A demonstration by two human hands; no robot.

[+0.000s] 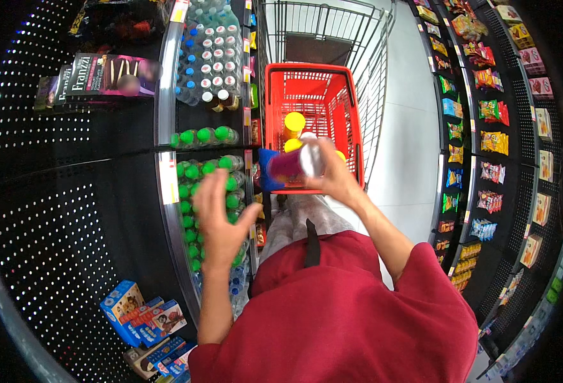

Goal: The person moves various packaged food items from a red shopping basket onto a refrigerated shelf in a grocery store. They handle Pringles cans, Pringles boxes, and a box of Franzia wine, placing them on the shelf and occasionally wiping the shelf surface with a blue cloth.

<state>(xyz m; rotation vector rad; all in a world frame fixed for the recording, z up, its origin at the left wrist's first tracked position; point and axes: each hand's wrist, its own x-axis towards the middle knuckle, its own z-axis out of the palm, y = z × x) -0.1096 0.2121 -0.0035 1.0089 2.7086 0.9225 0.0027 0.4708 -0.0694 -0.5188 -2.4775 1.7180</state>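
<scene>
My right hand (pixel 335 173) grips a purple cylindrical canister (pixel 285 166) by its pale end, tilted over the near part of a red plastic shopping basket (pixel 272 105); motion blurs it. A blue item (pixel 267 167), partly covered by the canister, shows at the basket's near left corner. Inside the basket stand several containers with yellow lids (pixel 294 121), some hidden by the canister and my fingers. To the left, my left hand (pixel 221 220) holds nothing, its fingers apart, above rows of green-capped bottles (pixel 192 171) on the shelf.
A wire shopping cart (pixel 377 95) is beyond and around the basket. Bottles with white caps (pixel 218 52) fill the upper left shelf. Boxed snacks (pixel 104 76) and blue boxes (pixel 142 313) sit on black perforated shelving. Across the pale aisle floor (pixel 401 143), snack packets (pixel 494 142) line racks.
</scene>
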